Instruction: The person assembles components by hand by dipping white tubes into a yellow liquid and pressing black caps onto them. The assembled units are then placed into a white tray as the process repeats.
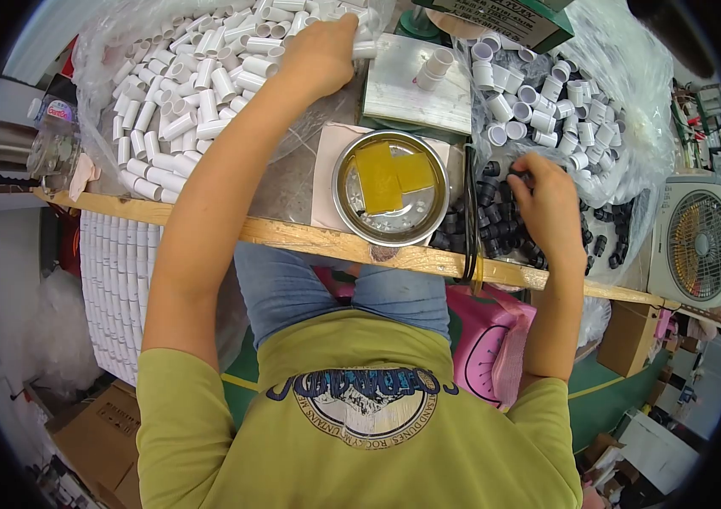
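My left hand (pixel 320 58) reaches into the upper edge of a heap of short white plastic tubes (pixel 208 103). Its fingers are mostly hidden, so I cannot make out whether they grip one; a white tube (pixel 365 49) lies right beside it. My right hand (pixel 545 199) is at the pile of small black plastic fittings (pixel 496 222), with thumb and index finger pinched on a black fitting (pixel 516 174). Between the hands, a round metal bowl (pixel 340 204) holds yellow pieces (pixel 380 180) and small pale bits. Behind it, a white piece (pixel 433 69) stands on a metal block (pixel 386 95).
White cup-like fittings (pixel 539 106) fill a clear plastic bag (pixel 632 64) at the upper right. Black cables (pixel 469 212) hang over the wooden table edge (pixel 293 237) beside the bowl. A green box (pixel 505 24) sits above the metal block. A fan (pixel 700 242) stands far right.
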### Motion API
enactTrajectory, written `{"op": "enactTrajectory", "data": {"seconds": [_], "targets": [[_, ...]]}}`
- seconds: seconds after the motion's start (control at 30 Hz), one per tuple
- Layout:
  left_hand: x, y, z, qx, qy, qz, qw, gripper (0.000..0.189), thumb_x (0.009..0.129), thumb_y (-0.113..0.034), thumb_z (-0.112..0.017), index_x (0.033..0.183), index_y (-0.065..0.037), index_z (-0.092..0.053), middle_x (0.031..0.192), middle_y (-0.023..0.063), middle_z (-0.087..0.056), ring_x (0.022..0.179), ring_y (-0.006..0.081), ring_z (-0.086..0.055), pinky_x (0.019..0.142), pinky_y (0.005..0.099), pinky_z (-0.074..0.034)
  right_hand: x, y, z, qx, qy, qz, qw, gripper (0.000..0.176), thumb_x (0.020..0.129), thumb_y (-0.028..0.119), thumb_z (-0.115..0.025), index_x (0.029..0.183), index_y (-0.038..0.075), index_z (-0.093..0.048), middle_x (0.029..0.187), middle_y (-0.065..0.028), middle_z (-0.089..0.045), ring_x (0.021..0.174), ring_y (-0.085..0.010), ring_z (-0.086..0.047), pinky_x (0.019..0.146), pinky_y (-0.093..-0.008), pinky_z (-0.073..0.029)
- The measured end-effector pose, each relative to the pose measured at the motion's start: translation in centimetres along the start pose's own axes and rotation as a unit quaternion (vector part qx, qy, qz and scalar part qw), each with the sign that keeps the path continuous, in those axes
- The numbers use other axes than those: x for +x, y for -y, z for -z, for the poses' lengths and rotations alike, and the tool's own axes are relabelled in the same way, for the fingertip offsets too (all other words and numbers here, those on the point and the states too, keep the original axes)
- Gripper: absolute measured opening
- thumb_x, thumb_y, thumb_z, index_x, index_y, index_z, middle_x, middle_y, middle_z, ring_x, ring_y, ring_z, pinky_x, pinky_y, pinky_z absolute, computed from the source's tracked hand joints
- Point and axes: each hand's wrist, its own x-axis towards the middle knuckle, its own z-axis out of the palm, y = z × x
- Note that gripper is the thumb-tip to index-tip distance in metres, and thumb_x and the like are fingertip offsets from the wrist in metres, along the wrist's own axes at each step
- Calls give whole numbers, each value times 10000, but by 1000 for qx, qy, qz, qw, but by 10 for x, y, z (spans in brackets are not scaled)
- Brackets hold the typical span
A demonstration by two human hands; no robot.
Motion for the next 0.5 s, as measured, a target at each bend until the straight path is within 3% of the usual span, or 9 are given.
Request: {"op": "enactTrajectory", "data": {"seconds": [0.1, 0.2, 0.23, 0.27, 0.33, 0.4, 0.5], "targets": [[-30, 14, 1, 17, 39, -55, 998, 352, 767, -51, -640, 1107, -17, -559, 933, 198, -670, 895, 385, -639, 785, 463, -497, -7, 8, 22, 57, -33, -73, 995, 132, 802, 46, -682, 901, -25, -631, 896, -150, -671, 766, -283, -653, 727, -358, -502], [-60, 11, 23, -64, 93, -16, 993, 439, 771, -47, -674, 1181, -69, -521, 998, 157, -658, 974, 346, -622, 826, 403, -490, -6, 21, 22, 137, -132, -29, 981, 128, 803, 34, -680, 918, -16, -656, 944, -152, -678, 817, -283, -659, 766, -344, -506], [-68, 10, 30, -139, 66, -12, 988, 438, 772, -52, -687, 1177, -67, -520, 985, 139, -656, 966, 321, -630, 825, 385, -492, -3, 26, 17, 122, -146, 49, 980, 135, 804, 26, -679, 930, -17, -663, 982, -148, -681, 855, -293, -661, 788, -338, -508], [-76, 10, 37, -213, 38, -7, 976, 438, 773, -58, -700, 1172, -65, -519, 973, 121, -655, 957, 295, -637, 823, 367, -494, -2, 40, 11, 159, -117, 56, 979, 128, 807, 41, -681, 927, -2, -664, 1008, -129, -674, 913, -297, -643, 818, -358, -497], [-91, 7, 45, -385, 18, 15, 923, 433, 774, -58, -714, 1160, -57, -518, 957, 88, -646, 947, 249, -645, 825, 339, -497, -2, 56, -13, 134, -88, 127, 979, 134, 789, 56, -690, 918, 28, -665, 1025, -91, -654, 951, -278, -613, 844, -374, -465], [-108, 2, 50, -569, 31, 51, 820, 422, 775, -47, -717, 1146, -48, -516, 952, 58, -630, 944, 205, -644, 832, 320, -497, 2, 71, -28, 88, -70, 184, 976, 158, 761, 71, -700, 915, 58, -665, 1016, -59, -623, 959, -257, -579, 838, -372, -432], [-127, -8, 51, -632, 57, 48, 771, 440, 750, -31, -731, 1126, -45, -502, 993, 62, -624, 939, 184, -645, 851, 323, -505, 5, 78, -47, 67, -63, 196, 976, 176, 742, 68, -703, 914, 63, -667, 986, -50, -606, 925, -246, -568, 817, -371, -419]]}}
